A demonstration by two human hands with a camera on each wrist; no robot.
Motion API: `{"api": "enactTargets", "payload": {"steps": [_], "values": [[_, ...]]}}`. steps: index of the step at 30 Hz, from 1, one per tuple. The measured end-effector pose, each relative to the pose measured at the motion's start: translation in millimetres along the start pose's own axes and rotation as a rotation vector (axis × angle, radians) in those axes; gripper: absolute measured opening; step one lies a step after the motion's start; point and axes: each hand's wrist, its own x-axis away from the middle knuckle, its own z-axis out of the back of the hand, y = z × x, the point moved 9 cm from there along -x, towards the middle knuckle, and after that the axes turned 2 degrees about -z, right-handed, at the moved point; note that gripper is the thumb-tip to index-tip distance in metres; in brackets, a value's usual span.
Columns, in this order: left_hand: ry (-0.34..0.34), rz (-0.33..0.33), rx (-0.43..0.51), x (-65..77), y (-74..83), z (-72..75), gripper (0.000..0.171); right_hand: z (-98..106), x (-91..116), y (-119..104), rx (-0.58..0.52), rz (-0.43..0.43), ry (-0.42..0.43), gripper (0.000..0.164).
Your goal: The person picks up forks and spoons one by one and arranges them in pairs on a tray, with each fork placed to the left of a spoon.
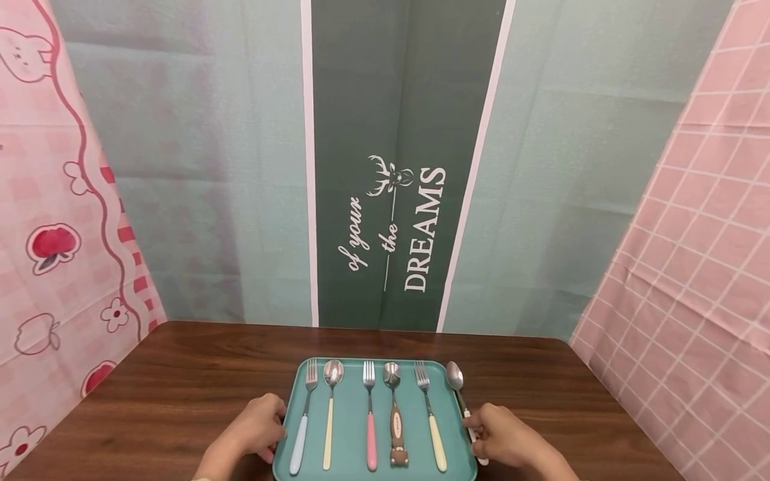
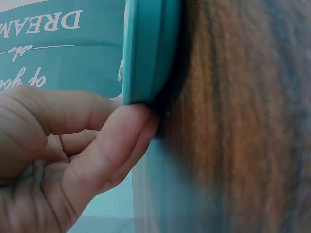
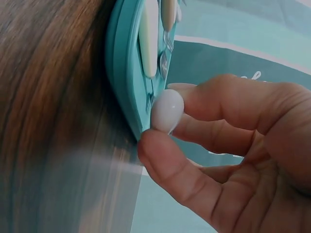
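Observation:
A teal rectangular tray (image 1: 351,421) lies on the table before me. My left hand (image 1: 255,426) pinches its left rim; in the left wrist view the thumb (image 2: 109,145) and fingers meet at the tray's edge (image 2: 150,53). With my right hand (image 1: 505,434) I hold a white-handled spoon (image 1: 455,377) along the tray's right edge. The right wrist view shows its rounded white handle end (image 3: 167,109) between thumb and fingers. On the tray lie a blue-handled fork (image 1: 299,441), a cream-handled spoon (image 1: 328,427), a pink-handled fork (image 1: 371,441), a brown bear-handled spoon (image 1: 397,431) and a yellow-handled fork (image 1: 436,441).
The dark wood table (image 1: 210,361) extends to both sides of the tray and behind it. A green cloth with lettering (image 1: 409,100) hangs at the back. Pink patterned cloths hang at the left (image 1: 48,174) and right (image 1: 692,254).

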Motion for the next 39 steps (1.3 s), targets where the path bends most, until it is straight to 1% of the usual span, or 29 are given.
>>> {"api": "enactTargets", "payload": {"steps": [4,7,13,17,21,25,28,31,35,39], "values": [[-0.009,-0.015,-0.001,-0.4,1.1,-0.9,0.012,-3,-3,-4,0.007,-0.007,0.001,0.039],[-0.003,-0.006,0.000,-0.3,0.5,-0.4,0.013,-5,-5,-6,0.020,-0.012,0.003,0.039],[0.004,0.000,0.009,-0.1,-0.2,0.1,0.014,-10,-12,-12,0.071,0.016,-0.013,0.035],[0.008,0.003,0.005,-0.1,0.2,0.6,0.015,-15,-14,-15,0.050,0.001,-0.034,0.033],[0.008,0.021,-0.003,-0.5,-0.9,0.7,0.015,-19,-17,-17,0.060,-0.013,-0.026,0.026],[0.001,0.025,-0.002,-1.1,-2.0,0.0,0.014,-21,-19,-17,0.130,-0.018,0.006,0.017],[-0.005,0.018,0.003,-1.2,-2.9,-0.5,0.014,-23,-23,-16,0.191,-0.049,0.039,0.015],[-0.008,0.006,0.006,-1.2,-3.1,-0.8,0.014,-23,-25,-13,0.217,-0.117,0.064,0.015],[-0.009,0.003,0.006,-1.3,-2.7,-1.1,0.014,-23,-27,-9,0.216,-0.192,0.081,0.017],[-0.008,0.017,-0.002,-1.3,-2.0,-0.5,0.015,-22,-28,-7,0.190,-0.216,0.087,0.021]]}}
